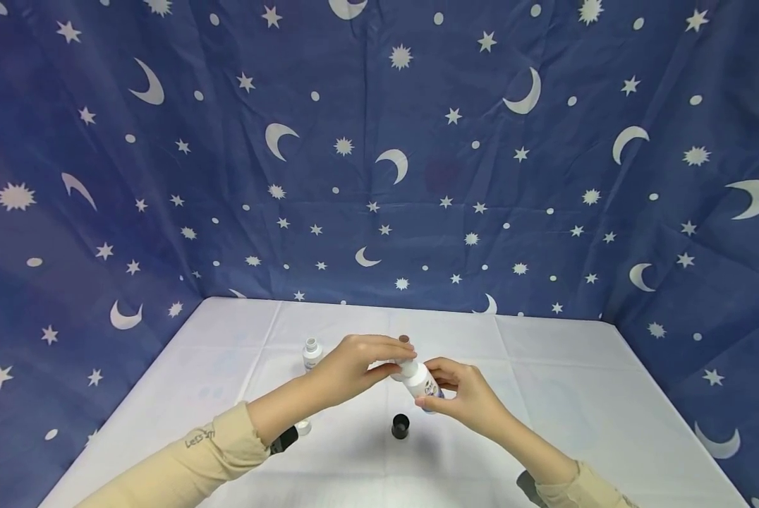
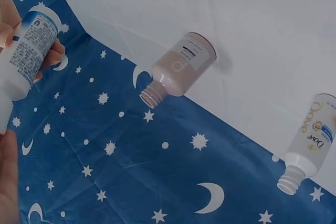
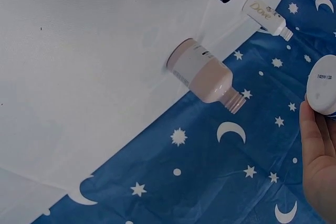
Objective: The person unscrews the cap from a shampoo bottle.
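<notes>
A white bottle (image 1: 421, 382) with a blue-edged label is held tilted in front of me, and my right hand (image 1: 468, 396) grips its body. My left hand (image 1: 354, 370) pinches the white cap (image 2: 5, 109) at the bottle's upper end, between thumb and fingers. In the left wrist view the label (image 2: 35, 43) shows small print. The bottle's round white base (image 3: 323, 85) faces the right wrist camera. Partly hidden behind the hands in the head view, a capless pink bottle (image 2: 184, 66) stands on the table.
A capless white Dove bottle (image 1: 312, 353) stands on the white-covered table (image 1: 227, 367), left of the pink one. A black cap (image 1: 401, 426) sits nearer me, and a small white cap (image 1: 303, 427) lies by the left wrist. Blue star-patterned cloth (image 1: 367, 176) encloses the table.
</notes>
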Demonstrator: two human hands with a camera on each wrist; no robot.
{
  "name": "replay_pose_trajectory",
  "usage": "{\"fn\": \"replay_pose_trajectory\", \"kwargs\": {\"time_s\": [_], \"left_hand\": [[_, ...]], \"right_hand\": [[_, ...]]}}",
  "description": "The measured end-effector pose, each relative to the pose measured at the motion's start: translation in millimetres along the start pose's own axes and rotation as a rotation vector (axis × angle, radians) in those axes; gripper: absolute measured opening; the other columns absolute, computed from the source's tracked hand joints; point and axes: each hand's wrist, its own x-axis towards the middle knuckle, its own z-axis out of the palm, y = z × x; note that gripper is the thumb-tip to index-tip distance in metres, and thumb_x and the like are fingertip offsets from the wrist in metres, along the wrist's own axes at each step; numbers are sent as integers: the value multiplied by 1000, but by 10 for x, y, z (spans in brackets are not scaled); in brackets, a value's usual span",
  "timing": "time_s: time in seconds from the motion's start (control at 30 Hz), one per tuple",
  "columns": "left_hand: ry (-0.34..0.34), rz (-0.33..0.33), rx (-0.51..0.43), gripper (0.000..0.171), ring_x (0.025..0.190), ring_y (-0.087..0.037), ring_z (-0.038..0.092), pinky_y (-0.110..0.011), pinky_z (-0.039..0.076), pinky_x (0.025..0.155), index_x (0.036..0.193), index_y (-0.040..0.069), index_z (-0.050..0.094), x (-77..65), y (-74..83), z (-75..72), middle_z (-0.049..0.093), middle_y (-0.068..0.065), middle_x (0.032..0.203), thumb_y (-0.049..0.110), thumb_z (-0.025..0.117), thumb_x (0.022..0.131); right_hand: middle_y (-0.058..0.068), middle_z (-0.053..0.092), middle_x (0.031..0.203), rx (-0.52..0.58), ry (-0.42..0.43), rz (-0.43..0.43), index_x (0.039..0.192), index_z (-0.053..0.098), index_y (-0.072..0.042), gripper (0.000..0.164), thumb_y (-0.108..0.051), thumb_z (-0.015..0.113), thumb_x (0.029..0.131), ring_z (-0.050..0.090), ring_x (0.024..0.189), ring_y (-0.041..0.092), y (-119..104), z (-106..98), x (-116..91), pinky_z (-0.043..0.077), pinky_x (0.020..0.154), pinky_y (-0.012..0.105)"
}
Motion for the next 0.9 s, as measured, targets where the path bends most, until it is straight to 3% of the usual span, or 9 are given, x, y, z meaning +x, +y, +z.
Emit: {"fn": "replay_pose_trajectory", "kwargs": {"time_s": [0.17,0.27,0.4,0.63,0.8,0.9], "left_hand": [[43,-98,27,27,86,-13,69,-14,54,75,103,4,72,9,24,10,73,-4,95,14,75,78],[70,-154,32,25,69,-7,65,-11,52,64,95,4,74,18,32,7,73,-1,80,20,78,75],[85,-181,45,22,58,-3,59,-8,48,56,84,6,74,40,37,6,68,2,67,24,80,74],[103,-188,57,21,57,1,55,-8,46,55,75,10,71,75,19,12,66,5,65,29,80,74],[97,-224,138,33,64,-4,59,-12,49,59,89,10,73,68,42,-8,69,3,72,38,79,73],[90,-230,139,39,72,-8,63,-17,52,65,100,11,71,49,43,-29,72,2,83,39,78,73]], "right_hand": [[9,69,105,-29,2,-13,110,63,-4,39,-23,76,79,68,91,13,-34,-5,-5,55,84,23],[8,69,105,-30,-14,3,110,64,-5,39,-24,76,79,68,92,14,-56,-2,-4,56,85,26],[7,69,106,-35,-27,19,110,64,-5,39,-26,76,79,68,94,16,-74,-3,-12,56,87,30],[7,69,106,-39,-20,4,111,63,-5,40,-24,76,79,68,93,15,-96,-7,-3,56,86,30],[8,69,106,-18,-25,6,111,63,-4,40,-23,76,79,68,94,15,-97,-3,-3,55,86,25],[9,69,106,-9,-24,4,111,63,-4,40,-23,76,79,68,95,15,-91,1,-2,55,86,23]]}}
